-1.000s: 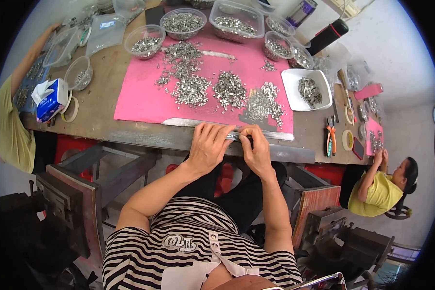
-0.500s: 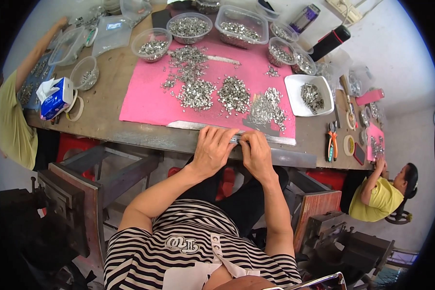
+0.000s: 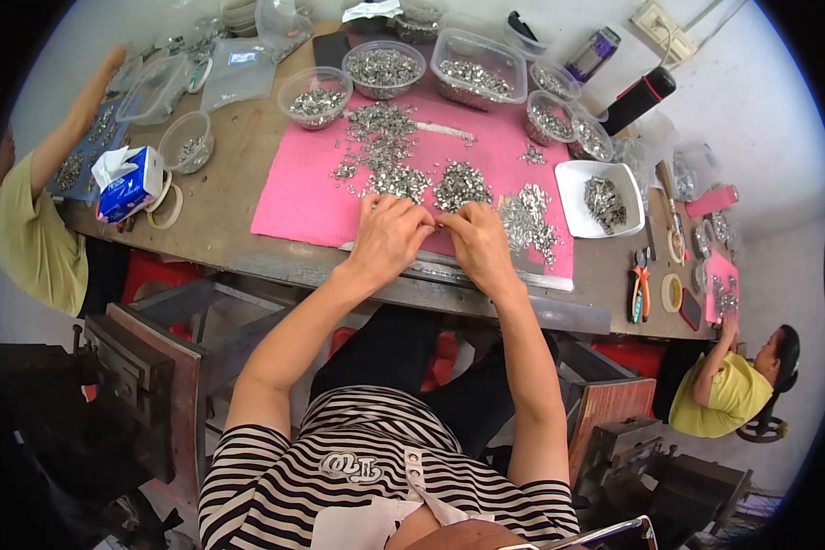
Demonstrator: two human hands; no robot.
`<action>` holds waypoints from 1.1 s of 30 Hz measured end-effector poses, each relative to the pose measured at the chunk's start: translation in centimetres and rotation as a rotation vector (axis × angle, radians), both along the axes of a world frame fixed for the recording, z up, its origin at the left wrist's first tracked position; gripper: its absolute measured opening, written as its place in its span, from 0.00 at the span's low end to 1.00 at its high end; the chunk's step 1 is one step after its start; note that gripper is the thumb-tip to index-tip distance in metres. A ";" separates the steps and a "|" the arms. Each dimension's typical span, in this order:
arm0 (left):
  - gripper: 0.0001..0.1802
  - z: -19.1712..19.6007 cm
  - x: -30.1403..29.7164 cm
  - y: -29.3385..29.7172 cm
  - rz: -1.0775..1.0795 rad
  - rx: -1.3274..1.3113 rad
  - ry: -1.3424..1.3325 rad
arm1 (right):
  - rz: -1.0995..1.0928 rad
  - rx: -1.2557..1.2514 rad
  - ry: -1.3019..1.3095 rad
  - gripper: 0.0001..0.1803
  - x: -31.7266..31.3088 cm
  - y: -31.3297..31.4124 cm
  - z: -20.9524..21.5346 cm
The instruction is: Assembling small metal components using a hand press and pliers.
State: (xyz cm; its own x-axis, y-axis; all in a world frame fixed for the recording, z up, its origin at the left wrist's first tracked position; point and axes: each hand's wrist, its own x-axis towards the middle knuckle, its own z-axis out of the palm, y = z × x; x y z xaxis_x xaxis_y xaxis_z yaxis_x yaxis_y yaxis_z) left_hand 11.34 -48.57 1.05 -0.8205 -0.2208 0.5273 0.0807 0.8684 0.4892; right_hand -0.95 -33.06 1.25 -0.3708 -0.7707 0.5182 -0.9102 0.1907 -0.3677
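Observation:
Over the front part of the pink mat [image 3: 293, 188], my left hand [image 3: 387, 240] and my right hand [image 3: 479, 240] meet fingertip to fingertip. Both are closed in a pinch; whatever lies between the fingers is too small to make out. Just beyond my left fingers is a heap of small silvery metal pieces [image 3: 399, 181]. A darker heap of metal pieces [image 3: 461, 185] lies past my right fingers. To the right of that hand spreads a pile of thin, shiny metal pieces [image 3: 527, 218]. Beneath my wrists a metal strip [image 3: 463, 273] runs along the table edge.
Clear plastic bowls [image 3: 383, 69] of metal pieces line the back. At right stand a white tray [image 3: 573, 206], pliers [image 3: 640, 286] and a tape roll [image 3: 672, 291]. A tissue pack [image 3: 130, 185] sits left. Co-workers' arms [image 3: 73, 119] reach in at left and right.
Both my hands have moved forward from the table's front edge onto the mat, up to the metal heaps, still pinched together. The whole view has shifted slightly.

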 end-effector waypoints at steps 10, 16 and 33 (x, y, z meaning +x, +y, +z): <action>0.04 -1.5 -1.6 -0.1 -0.060 -0.015 -0.054 | 0.007 0.152 0.208 0.02 0.0 -0.4 0.6; 0.06 -1.5 -1.8 -0.6 -0.094 -0.067 -0.102 | 0.009 0.024 -0.136 0.07 3.1 2.1 1.9; 0.05 -1.6 -2.8 -1.5 -0.274 -0.165 -0.035 | -0.118 -0.114 -0.173 0.09 7.9 2.1 -0.8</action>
State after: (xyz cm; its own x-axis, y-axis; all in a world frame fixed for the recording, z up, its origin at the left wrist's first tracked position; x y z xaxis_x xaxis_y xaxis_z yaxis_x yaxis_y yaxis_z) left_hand 8.56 -50.12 -0.59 -0.8557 0.0970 0.5083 0.3083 0.8844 0.3503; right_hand 6.96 -30.97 0.48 -0.5457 -0.6568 0.5204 -0.8056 0.2402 -0.5415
